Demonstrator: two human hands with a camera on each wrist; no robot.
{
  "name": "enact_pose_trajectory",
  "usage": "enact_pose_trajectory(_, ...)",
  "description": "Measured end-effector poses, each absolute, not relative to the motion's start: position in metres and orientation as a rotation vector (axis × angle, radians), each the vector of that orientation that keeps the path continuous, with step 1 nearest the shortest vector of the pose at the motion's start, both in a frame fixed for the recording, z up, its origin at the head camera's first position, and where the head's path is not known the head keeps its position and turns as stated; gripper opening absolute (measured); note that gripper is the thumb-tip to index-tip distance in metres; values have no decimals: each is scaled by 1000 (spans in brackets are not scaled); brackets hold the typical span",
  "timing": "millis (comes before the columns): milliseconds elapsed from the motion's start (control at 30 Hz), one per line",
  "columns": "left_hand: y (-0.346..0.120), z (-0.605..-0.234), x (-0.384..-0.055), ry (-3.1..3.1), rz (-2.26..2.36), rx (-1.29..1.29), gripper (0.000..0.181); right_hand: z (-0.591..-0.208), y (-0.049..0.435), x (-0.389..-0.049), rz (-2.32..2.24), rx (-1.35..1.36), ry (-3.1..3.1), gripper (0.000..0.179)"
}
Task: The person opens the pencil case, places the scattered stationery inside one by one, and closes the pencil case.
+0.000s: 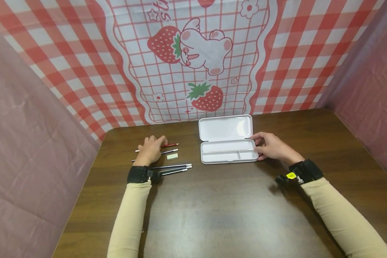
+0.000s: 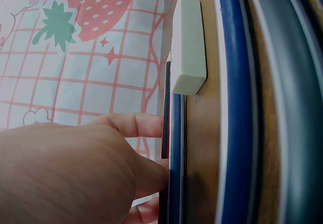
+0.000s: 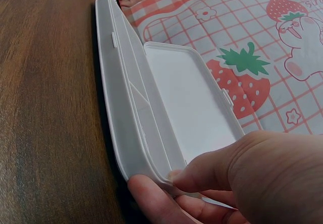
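In the head view, my left hand (image 1: 151, 150) is at the left group of pencils, its thumb and fingertips pinching a red pencil (image 1: 171, 145) that lies on the table. The left wrist view shows the thumb and index finger at that pencil's side, partly hidden by a blue pencil (image 2: 175, 133). A pale green-white eraser (image 1: 172, 156) lies just to the right. My right hand (image 1: 271, 146) grips the right end of an open white pencil case (image 1: 224, 157), thumb over the rim and fingers outside. Its lid (image 1: 219, 129) leans back; dividers split the bottom into compartments.
Several dark pencils (image 1: 175, 167) with white ends lie nearer me, below the eraser. Another blue pencil (image 1: 170, 152) lies between the red one and the eraser. Behind the wooden table (image 1: 213, 208) hangs a strawberry-print cloth (image 1: 193, 82); pink cloth (image 1: 35, 143) covers the sides.
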State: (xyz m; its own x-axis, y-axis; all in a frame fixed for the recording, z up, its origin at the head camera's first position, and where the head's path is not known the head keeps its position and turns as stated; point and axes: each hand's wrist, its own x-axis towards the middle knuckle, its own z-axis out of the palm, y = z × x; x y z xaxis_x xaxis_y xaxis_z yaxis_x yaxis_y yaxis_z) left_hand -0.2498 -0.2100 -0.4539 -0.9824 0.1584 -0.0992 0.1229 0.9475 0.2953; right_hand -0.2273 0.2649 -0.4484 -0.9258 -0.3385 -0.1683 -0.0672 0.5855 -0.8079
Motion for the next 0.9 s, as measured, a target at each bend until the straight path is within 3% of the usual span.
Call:
enact_pose_trajectory(500, -211, -452, -249, 2999, 443, 236, 43, -449, 266, -228, -1259, -323, 2509, 53)
enact_pose_trajectory(900, -211, -448, -248, 3117, 480, 338, 29, -448, 264, -227, -1257, -330, 2520, 53)
